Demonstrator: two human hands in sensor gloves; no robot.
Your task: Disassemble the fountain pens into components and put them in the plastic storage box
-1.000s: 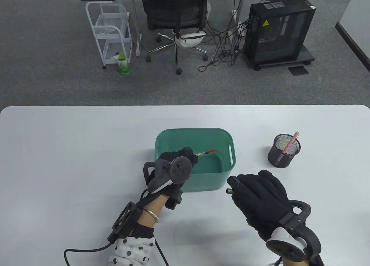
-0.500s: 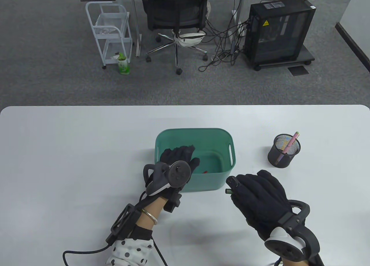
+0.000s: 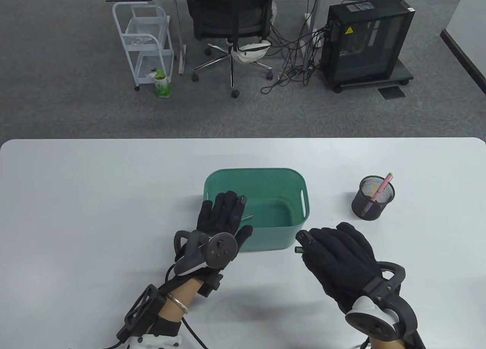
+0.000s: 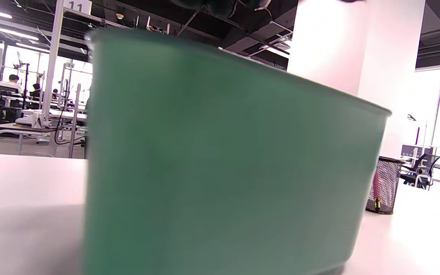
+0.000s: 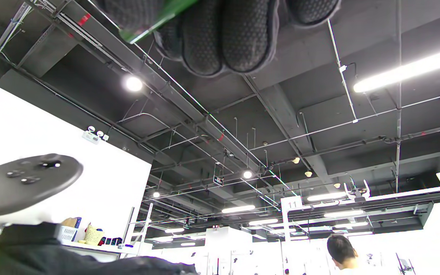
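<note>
Left hand [image 3: 222, 220] back, flat over box [image 3: 292, 174] rim.

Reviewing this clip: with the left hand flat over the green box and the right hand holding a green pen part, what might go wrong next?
1. The right hand grips the green pen part outside the box, with only its tip showing; dropped short, it may roll across the table.
2. The left hand is spread over the box's near-left rim and could nudge the box.
3. The pen holder with the pink pen stands near the right hand's reach; a careless reach might tip it.
</note>
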